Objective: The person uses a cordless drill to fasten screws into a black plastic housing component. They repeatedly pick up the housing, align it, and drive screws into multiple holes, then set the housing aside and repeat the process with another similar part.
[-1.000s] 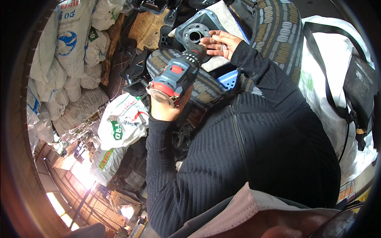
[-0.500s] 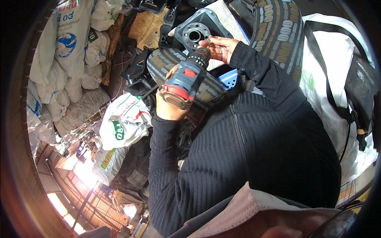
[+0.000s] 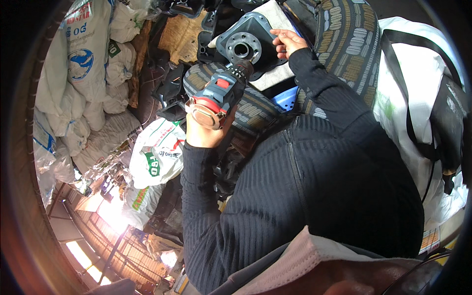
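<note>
My left hand (image 3: 205,132) grips a blue and red cordless drill (image 3: 219,96), its nose pointing up at a dark grey metal housing (image 3: 246,42) with a round flanged hole. The drill's tip sits at the housing's lower edge. My right hand (image 3: 287,42) rests on the housing's right side, fingers spread over it. The housing lies on a white sheet (image 3: 278,73) on a patterned tyre (image 3: 255,110).
White sacks (image 3: 83,73) are stacked at the left, and another printed sack (image 3: 157,152) lies below the drill. A second tyre (image 3: 346,44) stands at the upper right, a white bag with black straps (image 3: 418,98) beside it. A blue plastic piece (image 3: 287,98) sits under the sheet.
My left hand has raised and swung the drill up toward the housing, so its tip now meets the lower edge. The right hand has stayed on the housing.
</note>
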Demonstrator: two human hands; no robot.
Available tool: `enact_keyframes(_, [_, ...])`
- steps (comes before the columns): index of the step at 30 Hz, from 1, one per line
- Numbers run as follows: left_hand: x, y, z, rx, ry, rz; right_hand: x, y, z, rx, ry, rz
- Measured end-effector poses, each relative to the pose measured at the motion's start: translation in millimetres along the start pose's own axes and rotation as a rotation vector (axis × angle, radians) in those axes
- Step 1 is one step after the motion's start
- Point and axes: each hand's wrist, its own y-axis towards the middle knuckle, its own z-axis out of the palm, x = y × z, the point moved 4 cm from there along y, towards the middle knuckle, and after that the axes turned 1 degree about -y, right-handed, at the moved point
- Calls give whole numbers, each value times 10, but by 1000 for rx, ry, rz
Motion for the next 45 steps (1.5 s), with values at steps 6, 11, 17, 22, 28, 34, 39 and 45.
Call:
enact_keyframes(6, [26,279,-19,78,223,109,-175,361,210,2,-173,-169])
enact_keyframes(11, [-35,626,-34,213,296,168,-188,428,298,-67,-559,-204])
enact_keyframes(17, [-114,715,-56,317,418,192,-245,398,313,-35,-394,-70])
enact_keyframes(22, [-219,725,7,429,444,12,-139,313,318,-39,-433,1])
enact_keyframes(28, [-202,735,101,432,522,144,-240,312,296,-14,-414,-7])
enact_keyframes(34, [9,730,156,343,390,98,-241,382,289,11,-432,45])
enact_keyframes(39, [-56,548,124,143,192,-39,-207,358,251,-34,-302,-154])
enact_keyframes(45, [-142,31,99,37,-44,-79,103,-47,157,304,280,141])
